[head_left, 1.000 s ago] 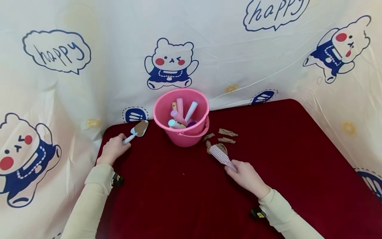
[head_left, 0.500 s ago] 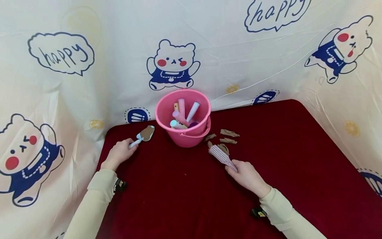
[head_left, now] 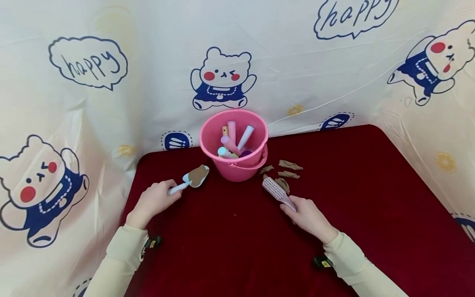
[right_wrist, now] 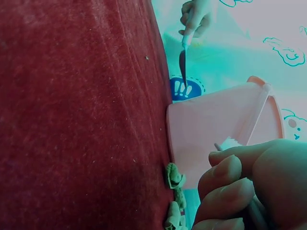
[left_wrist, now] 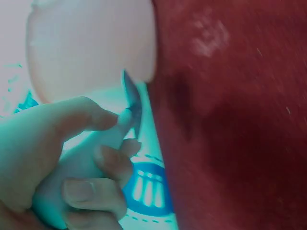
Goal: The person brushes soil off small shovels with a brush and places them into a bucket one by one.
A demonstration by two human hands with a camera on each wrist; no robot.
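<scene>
My left hand [head_left: 157,202] grips a small trowel [head_left: 177,189] by its light blue handle. Brown material [head_left: 198,174] covers much of the blade. The trowel hangs above the red cloth, left of the pink bucket [head_left: 239,171], and its blade [left_wrist: 132,103] appears edge-on in the left wrist view. My right hand [head_left: 308,216] holds a pale pink brush [head_left: 275,189] by the handle, bristles facing up. It is raised in front of the bucket's right side, partly covering several crumpled brown strips [head_left: 290,165] on the cloth. Bristles [right_wrist: 230,143] show just past the fingers in the right wrist view.
Several tool handles [head_left: 232,132] in pink, blue, mint and tan stick up inside the bucket. Its handle [head_left: 264,159] hangs down on the right. A red velvet-like cloth [head_left: 237,247] covers the table. Printed curtains [head_left: 156,82] enclose the back and sides.
My left hand has moved right and nearer to me with the trowel. The brush has shifted only slightly. The head view has turned a little, sliding the scene right.
</scene>
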